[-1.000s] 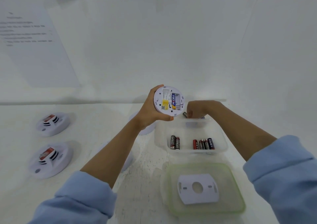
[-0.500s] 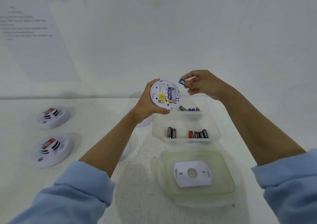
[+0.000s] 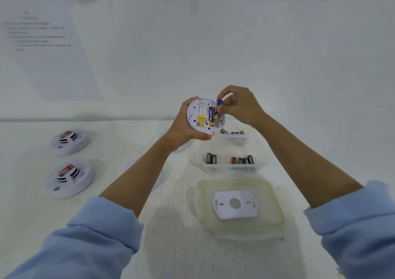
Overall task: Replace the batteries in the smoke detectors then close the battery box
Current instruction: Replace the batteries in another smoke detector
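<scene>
Holding a white smoke detector (image 3: 201, 116) above the surface (image 3: 171, 246), a person's left hand (image 3: 183, 125) curls its fingers round the disc's rim, with the open back turned toward the camera. One blue-and-yellow seated battery (image 3: 211, 118) lies in the compartment. The right hand (image 3: 239, 105) pinches a second battery (image 3: 219, 103), blue, between thumb and fingertips. The fingers are drawn in narrowly on it, and it stands nearly upright at the compartment's upper edge, just beside the seated cell. Whether it touches the contacts cannot be told.

Below the hands, the clear battery box (image 3: 263, 157) sits open on the surface. A row of loose batteries (image 3: 241, 160), red, black and blue, lies against its near wall, and two more lie a little to their left. A few far batteries (image 3: 233, 132) show at the box's far edge, and it is unclear which side of the wall they lie on.

Nearer the camera, just in front of the box, the green-rimmed lid (image 3: 275, 199) lies flat, with a white mounting plate (image 3: 235, 204) resting on it. Two other detectors (image 3: 69, 141) sit well apart at the left of the surface, one behind the other, each bearing a red label. A printed sheet (image 3: 49, 50) hangs on the wall at upper left, its text too blurred to read. Light blue sleeves (image 3: 96, 236) are pushed up both forearms.
</scene>
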